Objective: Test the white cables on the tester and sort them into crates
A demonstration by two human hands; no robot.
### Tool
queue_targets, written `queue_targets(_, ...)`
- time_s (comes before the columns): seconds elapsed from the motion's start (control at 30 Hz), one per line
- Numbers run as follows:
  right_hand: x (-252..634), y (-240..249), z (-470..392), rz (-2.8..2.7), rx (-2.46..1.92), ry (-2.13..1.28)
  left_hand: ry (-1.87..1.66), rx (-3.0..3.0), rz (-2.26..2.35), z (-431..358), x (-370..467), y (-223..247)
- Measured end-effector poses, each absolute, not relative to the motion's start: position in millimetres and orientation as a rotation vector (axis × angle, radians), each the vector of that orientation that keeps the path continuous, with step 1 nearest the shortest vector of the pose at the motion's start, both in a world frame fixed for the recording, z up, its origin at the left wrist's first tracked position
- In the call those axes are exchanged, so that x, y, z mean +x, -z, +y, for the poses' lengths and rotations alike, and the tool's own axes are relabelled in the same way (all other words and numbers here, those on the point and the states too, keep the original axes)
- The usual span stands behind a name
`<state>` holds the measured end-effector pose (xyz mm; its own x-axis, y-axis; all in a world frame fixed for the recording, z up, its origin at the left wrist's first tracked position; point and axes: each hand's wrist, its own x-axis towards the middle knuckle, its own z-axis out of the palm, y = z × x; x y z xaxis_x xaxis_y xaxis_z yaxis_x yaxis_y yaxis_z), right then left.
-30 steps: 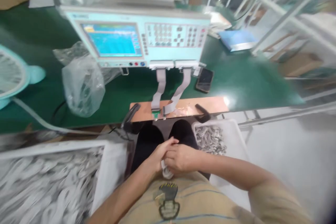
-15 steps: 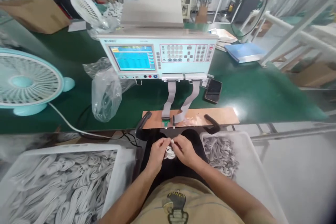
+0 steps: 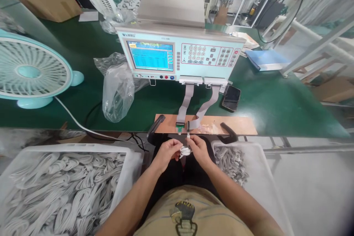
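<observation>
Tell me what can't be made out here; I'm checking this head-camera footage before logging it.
- Head view: how the coiled white cable is gripped; fingers of the left hand and right hand cover it.
- The cable's plug ends: too small.
- The tester screen readout: too small.
- Left bin of cables: cut off by the bottom edge.
- Right bin: partly hidden by the right forearm.

Tester (image 3: 179,53) logo, screen, keys: blurred, unreadable.
</observation>
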<state>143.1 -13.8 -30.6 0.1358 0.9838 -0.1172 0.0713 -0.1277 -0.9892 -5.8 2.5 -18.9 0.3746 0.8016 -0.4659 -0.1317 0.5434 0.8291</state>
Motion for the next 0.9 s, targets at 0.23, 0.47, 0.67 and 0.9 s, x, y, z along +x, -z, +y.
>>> queue_targets(0.23,141.1,26.5,-13.0,-1.027,-1.371,-1.214,-0.885,0.953,1.103,6.4,-6.2,18.4)
queue_targets(0.47,137.7,19.1,-7.4,-0.724,-1.372,-1.412,-0.879,0.648,1.032,3.4,-1.5,19.5)
queue_targets(0.67,139.8,18.1,-2.9,-0.698,-1.350,-1.453,-0.756,0.912,1.014,7.6,-0.8,20.0)
queue_targets(0.9,145.6,11.8,0.1,-0.794,-1.337,-1.485,-1.045,1.010,1.170,3.8,10.8,30.6)
